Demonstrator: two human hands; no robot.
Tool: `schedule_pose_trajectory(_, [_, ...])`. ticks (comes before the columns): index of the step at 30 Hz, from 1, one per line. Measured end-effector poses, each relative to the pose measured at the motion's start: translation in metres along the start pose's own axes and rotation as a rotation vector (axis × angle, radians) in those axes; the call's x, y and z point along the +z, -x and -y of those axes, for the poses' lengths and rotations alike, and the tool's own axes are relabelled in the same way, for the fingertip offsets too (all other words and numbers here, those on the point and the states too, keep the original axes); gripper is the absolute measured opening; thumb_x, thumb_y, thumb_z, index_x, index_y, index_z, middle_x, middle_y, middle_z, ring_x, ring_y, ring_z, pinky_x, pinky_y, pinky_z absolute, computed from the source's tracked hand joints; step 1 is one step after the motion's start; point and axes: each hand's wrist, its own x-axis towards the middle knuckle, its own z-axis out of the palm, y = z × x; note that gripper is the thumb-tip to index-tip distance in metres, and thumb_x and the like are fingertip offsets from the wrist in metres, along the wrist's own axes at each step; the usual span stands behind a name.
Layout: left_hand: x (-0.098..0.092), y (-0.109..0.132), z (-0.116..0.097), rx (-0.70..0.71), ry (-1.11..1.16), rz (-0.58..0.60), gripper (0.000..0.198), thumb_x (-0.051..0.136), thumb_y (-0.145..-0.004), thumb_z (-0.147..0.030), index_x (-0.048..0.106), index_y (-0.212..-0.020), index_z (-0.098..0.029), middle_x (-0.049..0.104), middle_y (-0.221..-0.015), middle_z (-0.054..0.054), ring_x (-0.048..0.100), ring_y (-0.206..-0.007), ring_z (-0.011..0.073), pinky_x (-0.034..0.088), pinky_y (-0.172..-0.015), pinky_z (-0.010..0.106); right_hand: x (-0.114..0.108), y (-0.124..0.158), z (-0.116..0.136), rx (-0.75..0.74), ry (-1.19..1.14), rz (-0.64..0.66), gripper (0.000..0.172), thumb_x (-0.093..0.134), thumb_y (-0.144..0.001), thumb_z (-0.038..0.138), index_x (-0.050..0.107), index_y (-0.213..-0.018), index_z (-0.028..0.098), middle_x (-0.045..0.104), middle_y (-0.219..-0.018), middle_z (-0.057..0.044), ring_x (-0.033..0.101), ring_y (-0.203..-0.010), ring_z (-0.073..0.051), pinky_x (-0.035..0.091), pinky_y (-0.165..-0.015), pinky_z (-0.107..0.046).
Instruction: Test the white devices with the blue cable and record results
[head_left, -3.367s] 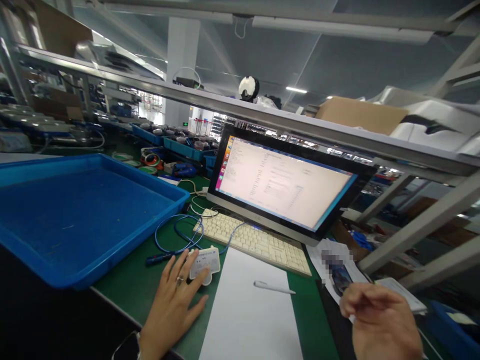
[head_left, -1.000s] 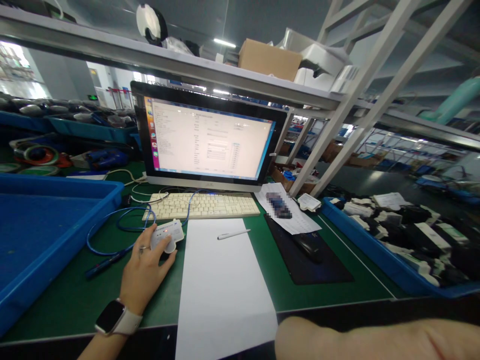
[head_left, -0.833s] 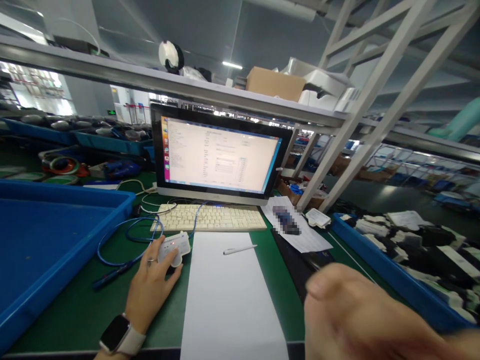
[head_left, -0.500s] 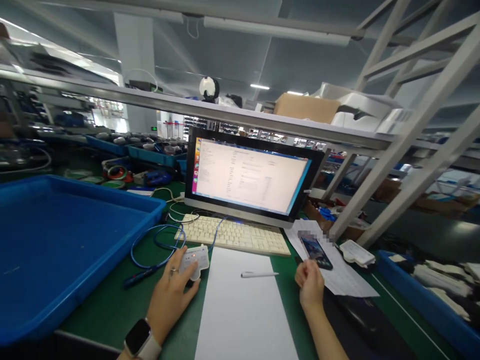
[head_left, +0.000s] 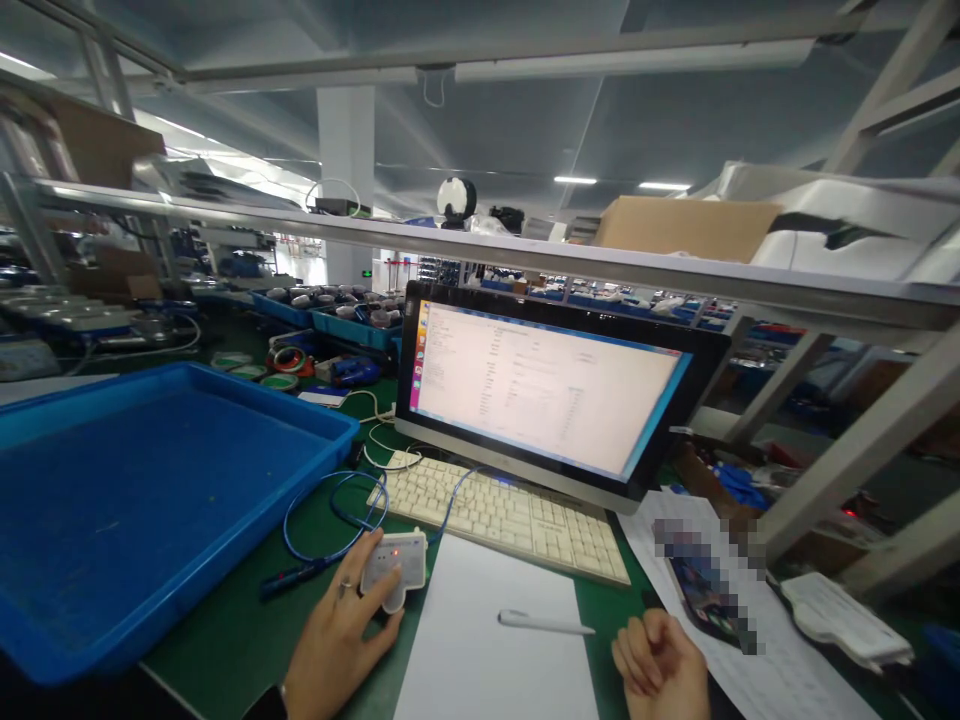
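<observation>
My left hand [head_left: 341, 625] grips a small white plastic device [head_left: 395, 565] with a lit red light, low over the green table. The index finger lies across its face and the thumb is at its lower edge. A blue cable [head_left: 311, 548] loops on the table beside it. My right hand [head_left: 660, 660] rests on its side at the lower right, fingers curled in, with nothing visible in them. Between my hands lies a blank white sheet [head_left: 480, 650] with a white pen [head_left: 544, 623] on it, apart from both hands.
Behind the sheet are a keyboard [head_left: 502, 515] and a lit monitor [head_left: 540, 385]. To the left stands a large blue tray [head_left: 255, 480]. At the right a phone [head_left: 709, 590] lies on printed papers, near another white device [head_left: 847, 615]. A shelf [head_left: 525, 255] crosses above.
The view has turned left, so everything sits further right and lower. My right hand has rolled so its curled fingers show more. My left hand keeps hold of the white device.
</observation>
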Motion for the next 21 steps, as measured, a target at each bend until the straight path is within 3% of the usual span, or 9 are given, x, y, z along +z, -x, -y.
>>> schedule_pose_trajectory(7, [0.000, 0.000, 0.000, -0.002, 0.015, -0.012, 0.030, 0.053, -0.079, -0.024, 0.055, -0.109, -0.021, 0.029, -0.140, 0.012, 0.040, -0.123, 0.0285, 0.048, -0.090, 0.042, 0.002, 0.007, 0.003, 0.041, -0.040, -0.024, 0.035, 0.055, -0.078, 0.040, 0.037, -0.055, 0.020, 0.024, -0.037, 0.009, 0.014, -0.034, -0.006, 0.010, -0.035, -0.025])
schedule_pose_trajectory(15, [0.004, -0.001, 0.006, 0.031, 0.051, -0.062, 0.028, 0.049, -0.082, -0.030, 0.057, -0.108, -0.023, 0.029, -0.142, 0.008, 0.042, -0.120, 0.0299, 0.049, -0.089, 0.041, 0.003, 0.006, 0.011, -0.109, -0.045, -0.045, 0.032, 0.053, -0.078, 0.038, 0.039, -0.056, 0.020, 0.024, -0.039, 0.010, 0.012, -0.035, -0.006, 0.014, -0.033, -0.020])
schedule_pose_trajectory(21, [0.008, 0.001, 0.007, 0.043, 0.040, -0.052, 0.032, 0.048, -0.082, -0.028, 0.054, -0.112, -0.023, 0.026, -0.143, 0.009, 0.042, -0.121, 0.0315, 0.050, -0.087, 0.042, 0.000, 0.006, 0.009, -0.147, 0.013, 0.013, 0.031, 0.050, -0.080, 0.040, 0.039, -0.058, 0.021, 0.021, -0.040, 0.010, 0.010, -0.036, -0.006, 0.017, -0.032, -0.018])
